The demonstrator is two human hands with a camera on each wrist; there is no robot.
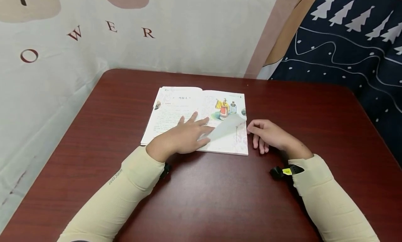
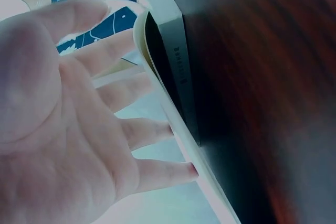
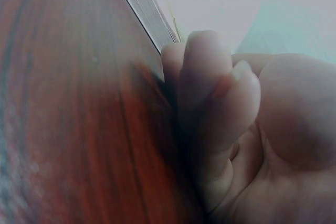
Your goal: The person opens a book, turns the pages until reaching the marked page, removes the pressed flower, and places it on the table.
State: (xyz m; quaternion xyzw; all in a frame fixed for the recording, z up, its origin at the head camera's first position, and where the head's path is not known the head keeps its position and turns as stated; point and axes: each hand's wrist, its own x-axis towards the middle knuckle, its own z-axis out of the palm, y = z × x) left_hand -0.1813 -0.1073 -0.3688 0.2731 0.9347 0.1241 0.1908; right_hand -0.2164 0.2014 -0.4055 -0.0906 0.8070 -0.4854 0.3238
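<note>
Head: book (image 1: 205,107) on table (image 1: 226,200), curtains (image 1: 204,39) behind

We see a white book (image 1: 204,104) and a reddish-brown table (image 1: 226,186). Far right — navy cloth (image 1: 333,57) patterned with pale trees (image 1: 360,20).

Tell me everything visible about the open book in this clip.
The open book lies on the reddish-brown table. Its white, paper-looking pages carry a heading and lines of small print on the left, and a colour illustration of robed figures on the right. The lower part of a right-hand leaf is bent up, showing a greyish underside. The left hand rests with fingers spread across the lower middle; the right hand is at the right edge, contact unclear.
</note>
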